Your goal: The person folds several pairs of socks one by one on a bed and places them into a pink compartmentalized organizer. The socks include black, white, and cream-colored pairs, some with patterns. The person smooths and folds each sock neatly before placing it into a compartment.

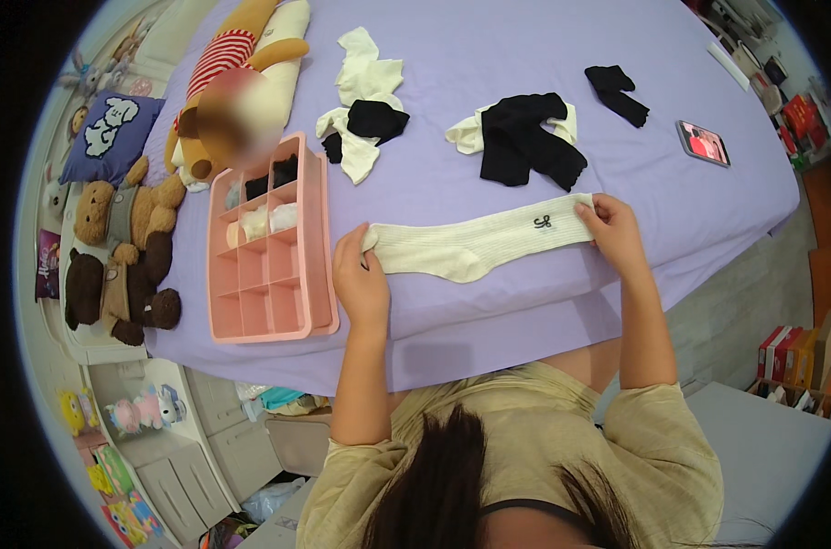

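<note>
Cream sock [475, 249] spans the gap between left hand [361, 284] and right hand [614, 233], fingers of each closed on one end. Just left of left hand, pink compartment box [269, 265] holds grey, black and pale bundles [257, 188] in farther cells. Beyond right hand, black socks [525, 137] overlie cream ones [464, 135].

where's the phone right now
In the head view, the phone lies near the right edge of the purple sheet, just below and right of the lone black sock.
</note>
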Motion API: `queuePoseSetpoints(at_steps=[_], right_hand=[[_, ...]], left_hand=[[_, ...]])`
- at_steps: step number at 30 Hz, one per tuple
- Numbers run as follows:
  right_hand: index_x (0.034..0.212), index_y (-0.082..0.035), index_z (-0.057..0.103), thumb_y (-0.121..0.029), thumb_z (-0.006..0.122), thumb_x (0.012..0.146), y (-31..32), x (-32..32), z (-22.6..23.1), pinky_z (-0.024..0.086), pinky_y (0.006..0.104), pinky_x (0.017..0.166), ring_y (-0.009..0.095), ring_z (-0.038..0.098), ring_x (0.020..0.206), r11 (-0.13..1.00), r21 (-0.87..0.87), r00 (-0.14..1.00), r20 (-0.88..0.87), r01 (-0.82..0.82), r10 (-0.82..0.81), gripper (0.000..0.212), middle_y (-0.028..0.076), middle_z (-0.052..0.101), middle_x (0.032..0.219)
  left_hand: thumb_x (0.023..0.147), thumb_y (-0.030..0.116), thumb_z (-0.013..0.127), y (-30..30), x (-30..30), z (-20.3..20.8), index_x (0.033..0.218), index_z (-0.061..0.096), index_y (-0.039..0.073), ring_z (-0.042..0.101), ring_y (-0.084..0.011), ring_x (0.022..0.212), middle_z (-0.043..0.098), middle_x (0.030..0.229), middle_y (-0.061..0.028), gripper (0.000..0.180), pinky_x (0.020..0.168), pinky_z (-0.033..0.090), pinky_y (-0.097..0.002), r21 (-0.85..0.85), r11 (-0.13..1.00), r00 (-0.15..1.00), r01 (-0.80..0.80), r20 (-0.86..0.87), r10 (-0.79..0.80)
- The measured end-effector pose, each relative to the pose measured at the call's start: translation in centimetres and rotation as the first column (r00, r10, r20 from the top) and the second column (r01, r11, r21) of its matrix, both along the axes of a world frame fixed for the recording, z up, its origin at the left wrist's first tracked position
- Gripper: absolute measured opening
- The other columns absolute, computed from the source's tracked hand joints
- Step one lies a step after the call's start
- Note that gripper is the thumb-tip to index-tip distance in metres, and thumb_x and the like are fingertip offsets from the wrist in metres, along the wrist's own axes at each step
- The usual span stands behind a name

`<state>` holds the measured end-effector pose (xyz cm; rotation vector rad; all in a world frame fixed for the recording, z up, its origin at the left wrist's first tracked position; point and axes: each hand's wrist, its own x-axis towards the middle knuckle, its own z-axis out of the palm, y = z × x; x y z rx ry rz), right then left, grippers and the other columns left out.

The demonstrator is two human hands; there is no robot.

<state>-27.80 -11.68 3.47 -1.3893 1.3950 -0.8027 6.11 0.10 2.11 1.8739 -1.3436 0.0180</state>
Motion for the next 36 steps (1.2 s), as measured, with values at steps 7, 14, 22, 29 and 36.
queuePoseSetpoints(at_steps=[7,14,22,29,36], right_hand=[[0.098,0.002,0.067,-0.016,0.064,0.093,-0.1,0.3,0.2,0.037,0.0219,0.048,0.004,0.049,0.055,0.999,0.035,1.000,-0.016,0.023,-0.022,0.019,-0.001,0.062,0.070],[0.097,0.002,0.067,-0.016,0.065,0.092,-0.2,0.0,-0.9,0.036,0.0215,0.047,0.004,0.048,0.055,0.995,-0.051,0.996,-0.004,0.089,-0.089,0.019,-0.001,0.062,0.070],[0.096,0.002,0.068,-0.016,0.067,0.091,-0.5,0.1,0.3,0.038,0.0214,0.050,0.004,0.050,0.057,0.999,-0.007,0.999,0.000,0.047,-0.047,0.019,-0.001,0.062,0.069],[0.100,0.003,0.067,-0.015,0.068,0.090,-0.9,0.5,-0.6,0.038,0.0204,0.052,0.004,0.051,0.059,1.000,-0.021,1.000,0.008,0.016,-0.015,0.021,-0.001,0.062,0.070],[0.098,-0.001,0.068,-0.018,0.066,0.091,-0.3,-0.3,0.9,0.037,0.0209,0.049,0.003,0.051,0.058,0.986,0.111,0.976,0.170,0.121,-0.139,0.019,-0.002,0.063,0.077]], left_hand=[[0.083,-0.003,0.057,-1.2,-0.1,1.1,0.118,0.062,-0.001,0.051,-0.0131,0.071,0.062,0.097,-0.0089,0.036,0.066,0.046,-0.0269,0.073,0.997,0.906,-0.040,-0.419,0.067],[0.084,0.001,0.057,-1.4,0.6,0.1,0.108,0.066,-0.002,0.048,-0.0105,0.067,0.061,0.089,-0.0062,0.026,0.060,0.043,-0.0244,-0.003,0.993,0.932,-0.119,-0.345,0.110],[0.083,0.006,0.059,-0.3,1.0,2.5,0.103,0.068,-0.002,0.055,-0.0139,0.074,0.062,0.090,-0.0077,0.022,0.065,0.046,-0.0274,0.234,0.967,0.900,-0.104,-0.391,0.192],[0.087,0.012,0.064,-1.1,0.8,1.8,0.104,0.066,-0.001,0.060,-0.0211,0.087,0.064,0.095,-0.0130,0.022,0.080,0.049,-0.0325,0.218,0.975,0.932,0.044,-0.361,0.038],[0.093,0.010,0.060,-1.4,0.7,1.7,0.104,0.065,-0.001,0.059,-0.0159,0.082,0.064,0.097,-0.0086,0.017,0.071,0.049,-0.0291,0.103,0.994,0.878,-0.019,-0.474,0.066]])
